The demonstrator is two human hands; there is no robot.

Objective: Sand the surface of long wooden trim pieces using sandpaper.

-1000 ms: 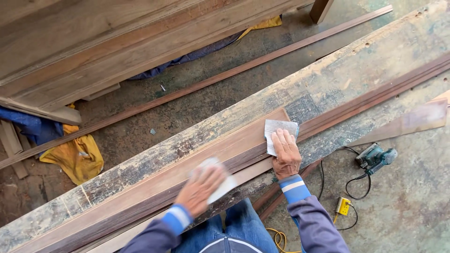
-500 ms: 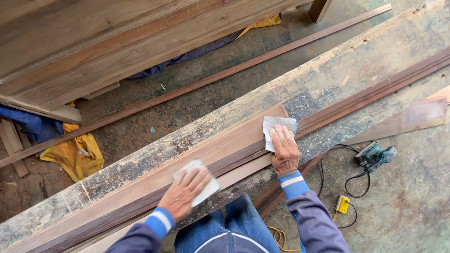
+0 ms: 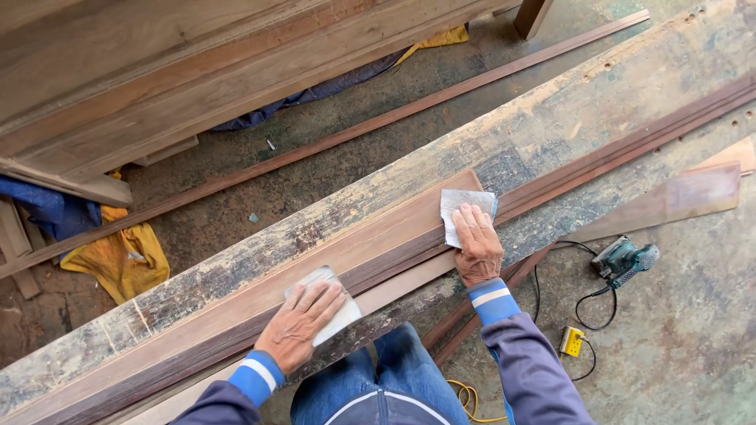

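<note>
Board (image 3: 236, 303) runs diagonally from lower left to upper right under both your palms. Your left hand (image 3: 301, 324) presses one sandpaper sheet (image 3: 331, 308) flat mid-board, and your right hand (image 3: 475, 245) pins another sheet (image 3: 461, 206) at its far end.

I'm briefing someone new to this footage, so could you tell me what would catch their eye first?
Two hands press sheets of sandpaper flat on a long wooden board that runs diagonally across a worn workbench: the left hand low at centre, the right hand further up near the board's end. On the concrete floor at right lies a green power sander with its black cord.
</note>
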